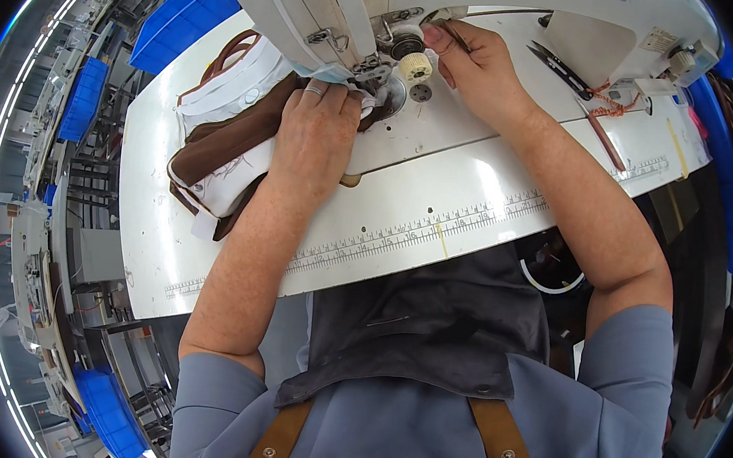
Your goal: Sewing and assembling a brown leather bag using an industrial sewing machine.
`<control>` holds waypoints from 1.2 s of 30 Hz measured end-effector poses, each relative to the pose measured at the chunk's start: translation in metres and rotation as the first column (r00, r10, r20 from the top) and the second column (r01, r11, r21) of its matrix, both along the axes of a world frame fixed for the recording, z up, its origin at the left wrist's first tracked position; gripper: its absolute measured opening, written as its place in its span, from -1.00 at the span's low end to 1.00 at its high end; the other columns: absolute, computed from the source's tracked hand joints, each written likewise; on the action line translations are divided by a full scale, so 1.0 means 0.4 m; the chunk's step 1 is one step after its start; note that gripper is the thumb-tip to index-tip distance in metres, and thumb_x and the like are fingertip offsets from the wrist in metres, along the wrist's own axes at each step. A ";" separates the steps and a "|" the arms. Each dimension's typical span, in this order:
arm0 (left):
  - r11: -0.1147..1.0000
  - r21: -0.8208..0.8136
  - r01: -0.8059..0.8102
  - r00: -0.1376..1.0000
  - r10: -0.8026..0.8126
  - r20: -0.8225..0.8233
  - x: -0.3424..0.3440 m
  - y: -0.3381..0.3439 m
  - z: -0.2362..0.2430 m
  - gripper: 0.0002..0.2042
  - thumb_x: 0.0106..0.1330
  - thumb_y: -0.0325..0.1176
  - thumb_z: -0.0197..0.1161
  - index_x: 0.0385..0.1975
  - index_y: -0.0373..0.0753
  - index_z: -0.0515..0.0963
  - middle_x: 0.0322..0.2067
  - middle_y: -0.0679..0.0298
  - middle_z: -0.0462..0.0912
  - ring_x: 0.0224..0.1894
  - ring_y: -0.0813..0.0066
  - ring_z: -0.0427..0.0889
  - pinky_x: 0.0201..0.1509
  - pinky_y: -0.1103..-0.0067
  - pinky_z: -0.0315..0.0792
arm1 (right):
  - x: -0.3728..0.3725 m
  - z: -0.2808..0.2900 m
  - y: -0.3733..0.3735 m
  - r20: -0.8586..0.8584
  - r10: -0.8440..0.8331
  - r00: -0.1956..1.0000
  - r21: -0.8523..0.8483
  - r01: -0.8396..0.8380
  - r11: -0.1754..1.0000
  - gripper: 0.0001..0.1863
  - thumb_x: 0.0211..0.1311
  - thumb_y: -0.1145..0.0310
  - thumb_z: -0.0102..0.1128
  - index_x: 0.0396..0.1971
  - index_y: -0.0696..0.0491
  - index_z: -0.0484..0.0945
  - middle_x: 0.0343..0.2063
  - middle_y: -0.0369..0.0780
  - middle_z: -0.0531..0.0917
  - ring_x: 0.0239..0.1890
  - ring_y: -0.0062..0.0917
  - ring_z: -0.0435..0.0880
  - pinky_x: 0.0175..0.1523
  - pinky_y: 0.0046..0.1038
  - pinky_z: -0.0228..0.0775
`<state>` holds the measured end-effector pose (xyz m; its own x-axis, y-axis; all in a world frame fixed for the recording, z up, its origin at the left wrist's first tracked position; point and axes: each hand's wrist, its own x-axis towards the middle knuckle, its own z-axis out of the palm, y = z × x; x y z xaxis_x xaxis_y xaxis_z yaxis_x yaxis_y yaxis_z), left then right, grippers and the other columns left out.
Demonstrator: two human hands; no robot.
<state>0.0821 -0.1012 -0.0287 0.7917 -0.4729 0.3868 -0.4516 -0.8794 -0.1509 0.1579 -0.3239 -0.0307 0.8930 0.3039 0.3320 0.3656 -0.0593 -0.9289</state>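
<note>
Writing first: a ruler scale (pixel 401 235) with fine figures is printed along the near edge of the table (pixel 440 183), slanting up toward the right corner; a small pale label (pixel 659 39) sits on the right end of the sewing machine (pixel 298 14), its print too small to make out.

The brown-and-white workpiece (pixel 225 147) lies on the left part of the table, set in from the left edge; its long axis, followed along the brown panel, slants from the left edge side up toward the needle area, one end pointing at the presser foot, the other at the left edge; thin curved lines mark its lower white part, and brown straps loop at its far side.

The left hand (pixel 319 124) rests palm down on the workpiece, fingers close together and directed at the presser foot; whether its thumb pinches anything I cannot tell; the right hand (pixel 481 69) is raised beside a cream knob (pixel 415 67), pinching a slim dark tool (pixel 460 38) between thumb and fingers; black snips (pixel 559 70), an orange coiled cord (pixel 613 102) and a red-brown stick (pixel 605 143) lie toward the table's right edge.
</note>
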 end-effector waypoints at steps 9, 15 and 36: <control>0.998 0.060 0.017 0.997 -0.022 0.077 -0.004 -0.006 0.002 -0.77 0.18 -0.48 0.16 -0.18 -0.32 0.64 -0.21 0.20 0.61 -0.02 0.28 0.55 -0.07 0.42 0.44 | -0.017 -0.033 -0.009 0.506 0.277 0.817 -0.383 -0.075 0.921 -0.82 0.22 0.27 0.28 -0.27 0.02 0.73 -0.35 -0.33 0.74 -0.33 -0.42 0.72 -0.18 -0.37 0.54; 0.999 0.049 0.018 0.997 -0.022 0.080 0.000 -0.002 -0.005 -0.77 0.18 -0.48 0.16 -0.18 -0.33 0.63 -0.19 0.21 0.60 -0.02 0.29 0.54 -0.08 0.41 0.42 | -0.033 -0.039 0.000 0.653 0.395 0.646 -0.627 0.169 0.761 -0.79 0.06 0.33 0.27 -0.27 -0.01 0.72 -0.25 -0.36 0.70 -0.35 -0.34 0.71 -0.31 -0.25 0.56; 1.000 0.002 -0.012 0.986 0.011 0.168 0.028 0.002 -0.020 -0.86 0.19 -0.51 0.18 -0.32 -0.36 0.63 -0.28 0.16 0.63 -0.18 0.23 0.58 -0.11 0.35 0.43 | -0.003 -0.011 -0.008 0.319 -0.056 0.946 -0.266 0.146 0.953 -0.63 0.41 0.05 0.18 -0.25 0.08 0.71 -0.32 -0.18 0.76 -0.36 -0.41 0.71 -0.15 -0.42 0.52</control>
